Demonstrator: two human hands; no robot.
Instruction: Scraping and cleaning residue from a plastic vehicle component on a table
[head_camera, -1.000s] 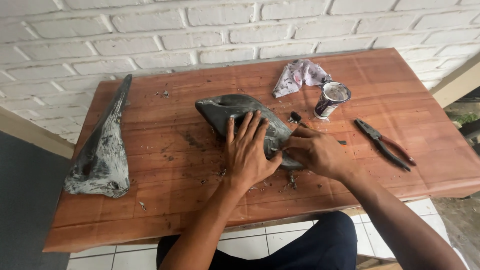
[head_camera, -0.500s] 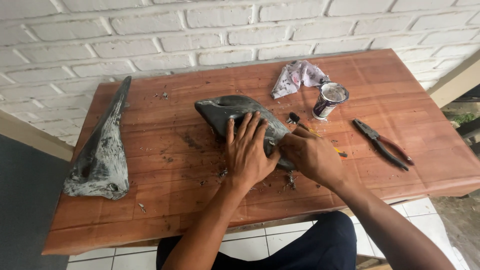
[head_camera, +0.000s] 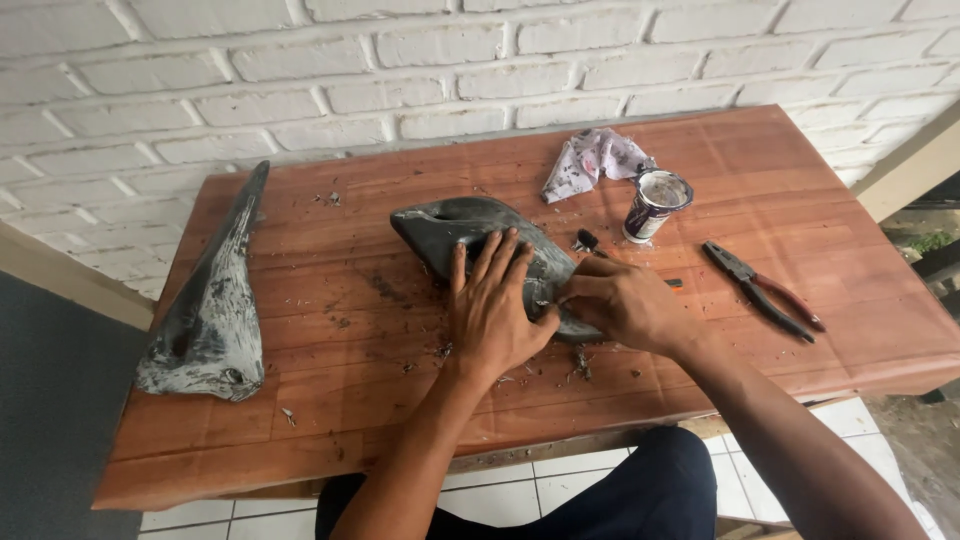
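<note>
The left hand (head_camera: 490, 315) lies flat, fingers spread, pinning the dark grey curved stiff-looking plastic shell (head_camera: 470, 228) to the wooden desk (head_camera: 330, 420), while the right hand (head_camera: 622, 305) pinches its lower edge.

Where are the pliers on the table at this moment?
In the head view, the pliers lie on the right part of the wooden table, beyond the right hand and below-right of the small tin can.

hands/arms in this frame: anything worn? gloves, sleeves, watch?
Both bare. The left hand and right hand have no gloves, rings or watch in view. Both forearms are uncovered to the frame edge, with no sleeve showing. Dark navy trousers are visible below the table edge.
</note>
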